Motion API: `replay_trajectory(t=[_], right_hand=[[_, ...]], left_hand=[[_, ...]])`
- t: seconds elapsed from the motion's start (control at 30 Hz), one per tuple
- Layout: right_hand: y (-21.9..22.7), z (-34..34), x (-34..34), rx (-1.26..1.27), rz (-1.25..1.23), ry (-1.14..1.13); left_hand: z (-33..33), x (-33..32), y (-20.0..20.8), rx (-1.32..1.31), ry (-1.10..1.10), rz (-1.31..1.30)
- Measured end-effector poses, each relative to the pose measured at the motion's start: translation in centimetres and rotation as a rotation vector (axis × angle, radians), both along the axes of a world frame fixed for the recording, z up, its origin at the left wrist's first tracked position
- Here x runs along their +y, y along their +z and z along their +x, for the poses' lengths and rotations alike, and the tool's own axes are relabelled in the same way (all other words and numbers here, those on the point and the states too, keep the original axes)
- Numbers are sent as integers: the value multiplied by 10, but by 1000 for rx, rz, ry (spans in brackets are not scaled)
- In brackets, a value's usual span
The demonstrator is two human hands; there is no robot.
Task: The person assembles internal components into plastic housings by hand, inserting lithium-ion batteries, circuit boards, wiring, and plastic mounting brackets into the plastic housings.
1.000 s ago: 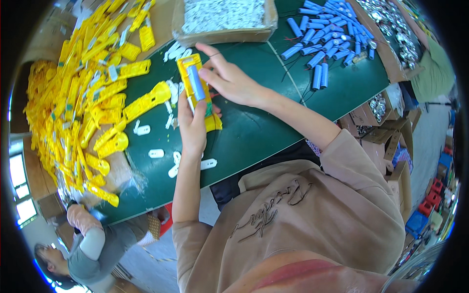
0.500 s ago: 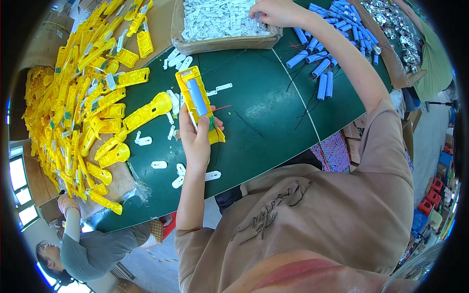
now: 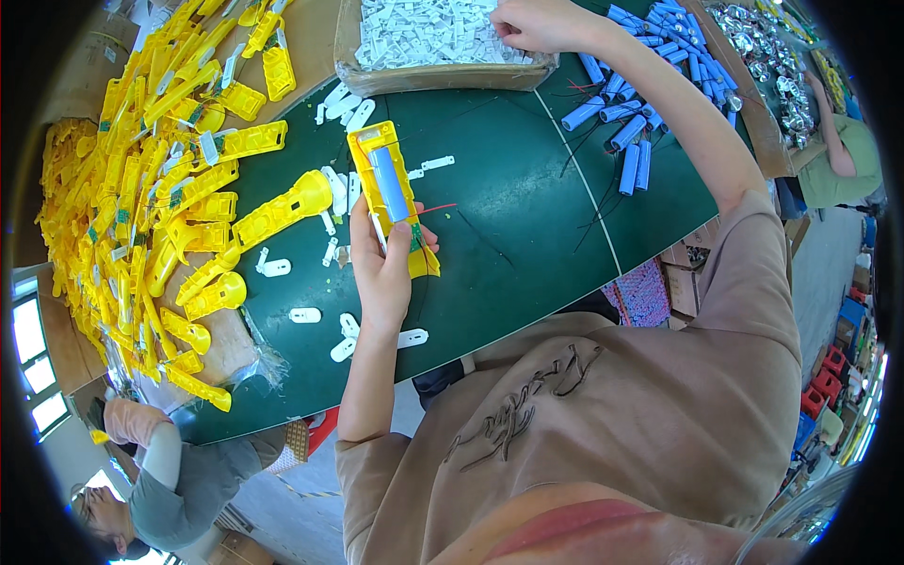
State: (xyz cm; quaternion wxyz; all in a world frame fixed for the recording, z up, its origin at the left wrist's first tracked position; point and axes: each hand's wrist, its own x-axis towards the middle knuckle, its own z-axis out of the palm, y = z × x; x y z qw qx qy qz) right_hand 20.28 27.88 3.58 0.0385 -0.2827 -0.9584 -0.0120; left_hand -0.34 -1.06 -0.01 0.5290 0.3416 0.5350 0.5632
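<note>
My left hand (image 3: 384, 278) is closed round a yellow plastic housing (image 3: 363, 143), held above the green table. In the housing's hollow lies a blue cylindrical battery (image 3: 387, 185), with my thumb at its lower end. A red wire sticks out to the right, and a bit of green circuit board shows beside the thumb. My right hand (image 3: 539, 24) reaches into the right side of a cardboard box (image 3: 443, 79) full of small white plastic pieces (image 3: 424, 36). Its fingers are curled together among the pieces; whatever they pinch is hidden.
A large heap of yellow housings (image 3: 141, 217) covers the left side. Several blue batteries with wires (image 3: 629, 132) lie at the right, beside a box of shiny metal parts (image 3: 777, 71). Loose white pieces (image 3: 304, 315) are scattered near my left hand. Co-workers sit at the left (image 3: 188, 480) and far right (image 3: 843, 160).
The view has shifted slightly. My left hand still holds the housing and my right hand stays in the box, fingers more curled. The left co-worker's hand has drawn back from the yellow heap.
</note>
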Motion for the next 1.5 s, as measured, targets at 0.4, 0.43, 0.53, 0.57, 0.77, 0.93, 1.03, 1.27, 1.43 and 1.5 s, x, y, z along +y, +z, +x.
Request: replay_trajectory(t=[0.4,0.43,0.53,0.57,0.77,0.93,1.03,1.27,1.43,1.5], right_hand=[[-7,-3,2,23,-181,-84],[-9,-4,5,26,-173,-51],[-5,4,6,36,-247,-34],[0,5,4,43,-329,-49],[2,-9,1,-172,-201,-100],[-12,-4,5,-9,-165,-66],[-8,-4,-2,92,-176,-47],[25,-9,-62,481,-188,162],[41,-7,-107,665,-239,309],[41,-3,-117,719,-153,340]], left_hand=[[1,-1,3,34,-13,15],[1,-1,3,29,-12,16],[1,0,2,47,-19,16],[0,0,2,46,-15,15],[0,-1,1,49,-21,-1],[1,1,2,36,-20,-13],[0,0,1,25,-18,1],[0,-1,1,20,-11,23],[2,-6,0,154,-30,180],[3,-8,-1,161,-26,206]])
